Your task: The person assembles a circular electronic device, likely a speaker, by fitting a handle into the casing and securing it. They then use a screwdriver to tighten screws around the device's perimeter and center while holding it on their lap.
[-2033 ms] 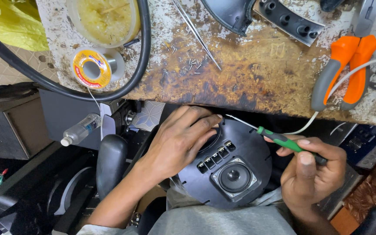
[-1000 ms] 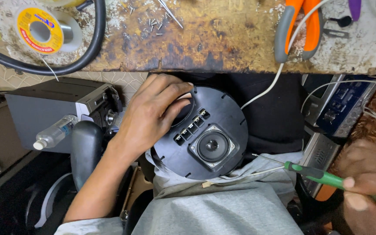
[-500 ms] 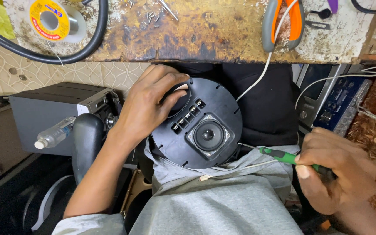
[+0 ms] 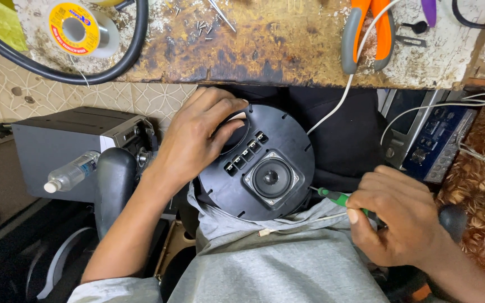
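Observation:
A round black speaker panel with a small square speaker and a row of buttons rests in my lap. My left hand grips the panel's upper left rim. My right hand holds a green-handled screwdriver; its tip points left at the panel's lower right edge, beside the speaker. A white wire runs from the panel up to the bench.
A worn wooden bench lies above, with a yellow solder reel, a black cable loop, loose screws and orange-grey pliers. A grey device and a plastic bottle sit at left, a blue-faced device at right.
My right hand has come back in from the lower right and brought the screwdriver tip to the panel's edge. My left hand has kept its hold on the panel.

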